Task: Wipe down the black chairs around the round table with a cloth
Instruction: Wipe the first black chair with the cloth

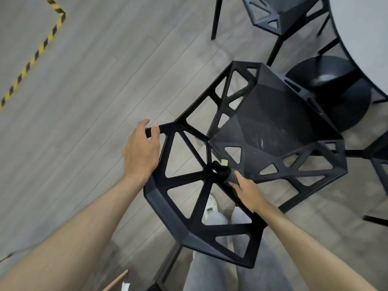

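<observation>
Left hand (141,151): curled round the top corner of the backrest, steadying the black chair (262,131)
Right hand (246,189): gripping a dark cloth (222,170), pressed on a backrest strut near the seat
Progress: pale smears remain on the seat, so this chair looks unfinished
Remaining: the second chair (277,15) beside the round table (365,32), likely unwiped

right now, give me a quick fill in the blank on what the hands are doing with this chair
1. The left hand grips the top corner of the chair's ____.
2. The right hand presses a dark ____ against the chair.
3. The chair's colour is ____.
4. The striped floor tape is black and ____.

Missing words: backrest; cloth; black; yellow
</observation>
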